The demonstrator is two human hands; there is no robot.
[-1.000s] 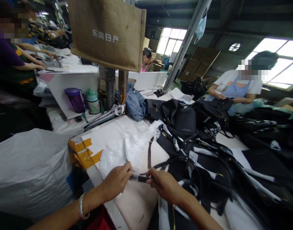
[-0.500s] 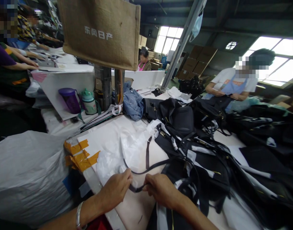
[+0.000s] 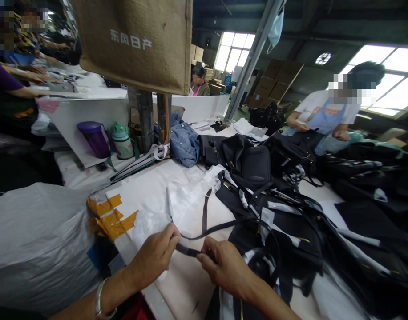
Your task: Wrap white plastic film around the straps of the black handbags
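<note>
A black strap (image 3: 187,250) runs between my two hands, low over the white tabletop. My left hand (image 3: 157,251), with a silver bangle at the wrist, pinches it at one side. My right hand (image 3: 225,266) grips it a short way to the right, thumb and fingers closed. Another length of the strap curves from the left hand to a black bag (image 3: 245,242) beside my right forearm. A thin grey strip (image 3: 169,202) points up beyond my left fingers; what it is I cannot make out. Crumpled white wrapping (image 3: 187,204) lies behind the hands.
Black bags (image 3: 255,164) with white paper wraps cover the table's right side. Orange tape (image 3: 112,218) marks the left corner, near a large pale sack (image 3: 37,249). A brown fabric bag (image 3: 133,44) hangs ahead. Across the table a co-worker (image 3: 327,115) handles a bag.
My left hand has shifted slightly up and left, and the strap between my hands is straighter. My right hand has barely moved. The co-worker's hands are farther apart.
</note>
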